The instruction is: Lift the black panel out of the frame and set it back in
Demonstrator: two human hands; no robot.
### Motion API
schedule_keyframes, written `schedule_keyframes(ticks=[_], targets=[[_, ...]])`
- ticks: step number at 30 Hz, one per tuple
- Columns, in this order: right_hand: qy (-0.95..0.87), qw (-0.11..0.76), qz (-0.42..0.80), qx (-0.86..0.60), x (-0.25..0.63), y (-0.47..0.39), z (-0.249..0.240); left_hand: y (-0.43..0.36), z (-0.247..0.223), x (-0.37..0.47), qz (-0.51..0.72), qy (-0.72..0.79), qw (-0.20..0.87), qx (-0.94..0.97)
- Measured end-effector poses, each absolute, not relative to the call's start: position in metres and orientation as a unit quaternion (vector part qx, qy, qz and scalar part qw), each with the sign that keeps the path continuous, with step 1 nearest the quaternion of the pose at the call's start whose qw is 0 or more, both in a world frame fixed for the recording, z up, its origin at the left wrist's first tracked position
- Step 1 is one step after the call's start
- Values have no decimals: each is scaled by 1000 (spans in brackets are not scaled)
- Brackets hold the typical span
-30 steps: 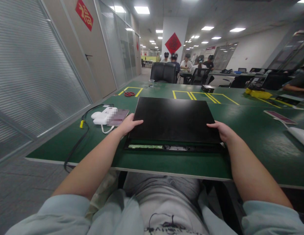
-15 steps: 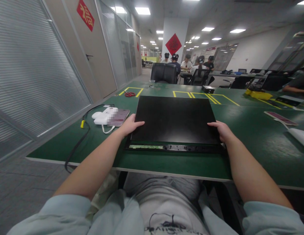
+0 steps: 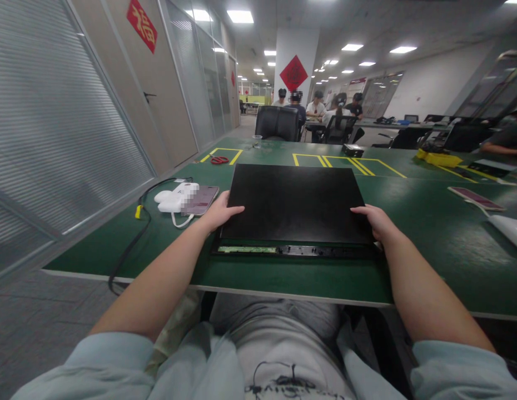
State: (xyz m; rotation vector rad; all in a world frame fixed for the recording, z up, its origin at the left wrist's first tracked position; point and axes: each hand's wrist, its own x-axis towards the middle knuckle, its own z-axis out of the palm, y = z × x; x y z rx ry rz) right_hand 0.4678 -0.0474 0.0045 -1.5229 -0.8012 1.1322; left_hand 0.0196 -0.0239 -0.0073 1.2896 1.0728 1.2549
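Note:
A flat black screen panel (image 3: 298, 203) lies over a black frame (image 3: 325, 251) on the green table. My left hand (image 3: 224, 212) grips the panel's left edge, thumb on top and fingers hidden beneath. At the opposite edge, my right hand (image 3: 376, 221) holds on the same way, its thumb lying on the dark surface. Along the near side, a strip of the frame shows below the panel, with a green circuit board (image 3: 250, 250) in its left half. Whether the panel touches the frame all round cannot be seen.
Left of the panel lie a phone (image 3: 206, 199), a white device (image 3: 175, 197) and a black cable (image 3: 133, 241). Farther back are red-handled scissors (image 3: 219, 160), a clear cup (image 3: 257, 141) and a small black box (image 3: 352, 150). Another phone (image 3: 475, 198) lies right. Several people sit beyond.
Hands and panel keep nearly the same pose. The whole view has shifted very slightly, and the glare on the panel's lower part has faded.

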Motion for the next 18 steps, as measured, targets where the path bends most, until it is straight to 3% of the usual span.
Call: schedule_keyframes(ticks=[18], targets=[[-355, 517, 448, -637, 466, -47, 4, -24, -6, 19, 515, 440, 496, 543]])
